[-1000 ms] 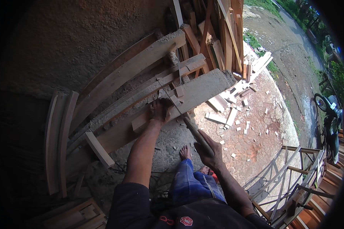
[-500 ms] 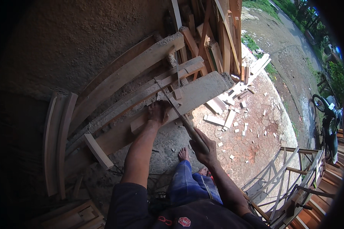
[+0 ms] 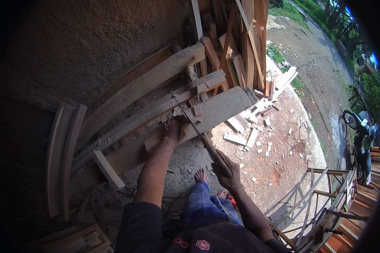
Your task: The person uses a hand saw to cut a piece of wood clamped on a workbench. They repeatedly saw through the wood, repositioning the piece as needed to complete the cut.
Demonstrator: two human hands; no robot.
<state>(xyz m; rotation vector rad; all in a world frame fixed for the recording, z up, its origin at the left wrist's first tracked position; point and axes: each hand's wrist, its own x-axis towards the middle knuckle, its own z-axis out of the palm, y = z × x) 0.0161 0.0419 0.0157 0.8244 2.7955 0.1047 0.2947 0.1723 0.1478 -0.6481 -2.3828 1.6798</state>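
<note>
My right hand [image 3: 226, 170] is wrapped round the wooden handle of a long, thin-bladed saw [image 3: 193, 123]. The blade slants away from me to the left, crossing the workpiece and the bench plank. My left hand [image 3: 173, 128], fingers curled, grips a piece of wood [image 3: 154, 143] on the thick bench plank [image 3: 226, 105], just left of the blade. Small wooden blocks [image 3: 197, 110] lie beside the blade on the plank. The blade's contact with the wood is too fine to make out.
Long beams [image 3: 147, 74] run behind the bench. A short board [image 3: 108, 168] juts out at left. Boards [image 3: 251, 50] lean upright at the far side. Offcuts [image 3: 251, 139] litter the sunlit floor. A wooden frame [image 3: 325, 185] and a motorbike [image 3: 362, 130] stand at right.
The view has shifted slightly, so the bench and floor sit a little lower. Both hands keep their holds, with the saw still lying across the wood at nearly the same slant.
</note>
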